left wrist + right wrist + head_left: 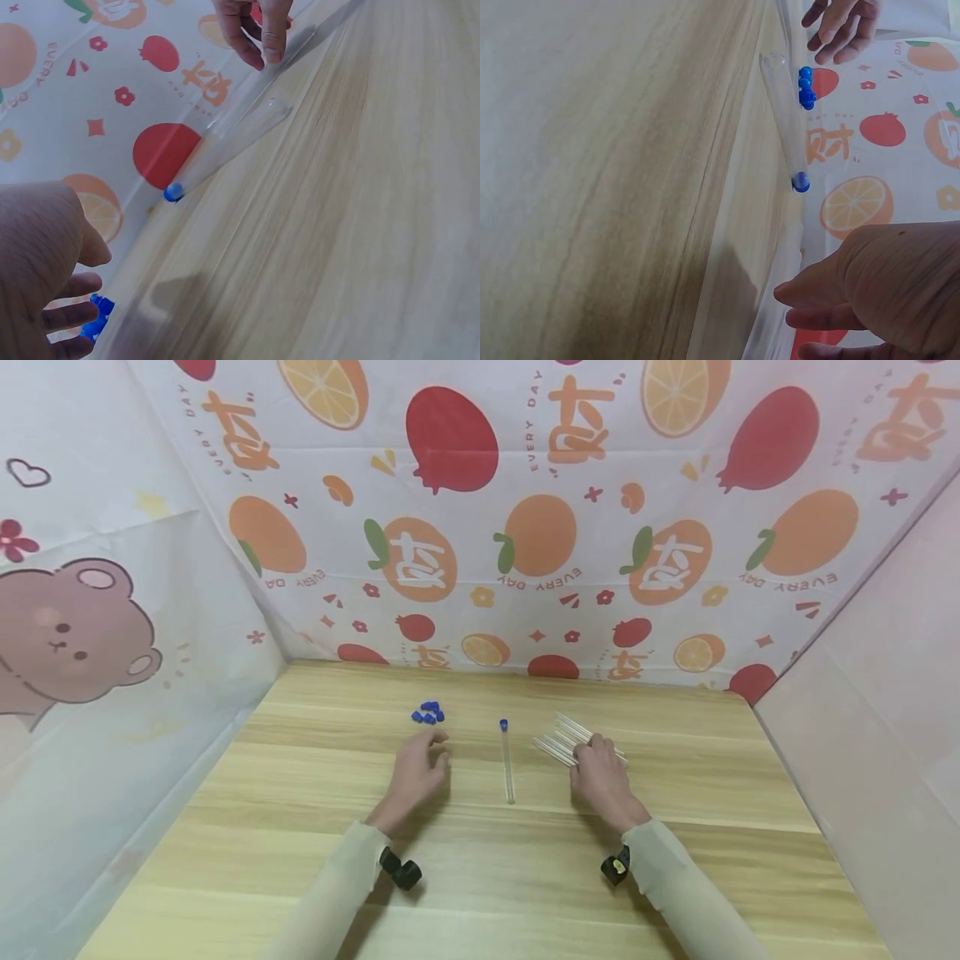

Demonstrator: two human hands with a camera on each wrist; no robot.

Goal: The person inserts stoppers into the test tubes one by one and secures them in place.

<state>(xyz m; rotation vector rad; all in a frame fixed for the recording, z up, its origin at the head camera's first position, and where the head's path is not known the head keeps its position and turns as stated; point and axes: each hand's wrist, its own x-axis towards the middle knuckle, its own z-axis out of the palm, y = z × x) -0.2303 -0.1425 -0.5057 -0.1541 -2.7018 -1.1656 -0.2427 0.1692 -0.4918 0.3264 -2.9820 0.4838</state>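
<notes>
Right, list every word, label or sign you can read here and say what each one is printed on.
"EVERY DAY": printed in small curved letters beside the fruit pictures on the white fruit-patterned cloth backdrop, repeated many times, some upside down.
Large white and orange stylised character: on the oranges of the same cloth, too stylised to read for certain.
Pale cloth with a brown bear: no text.
Clear plastic test tube with a blue cap, loose blue caps, light wooden table: no text visible.

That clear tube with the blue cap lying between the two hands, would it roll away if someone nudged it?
Probably: the capped tube is round, slim and lies flat on the smooth wooden table, so a sideways nudge could roll it. It looks thin-walled and clear, likely light and stiff, perhaps breakable. The blue cap may slow rolling slightly.
</notes>
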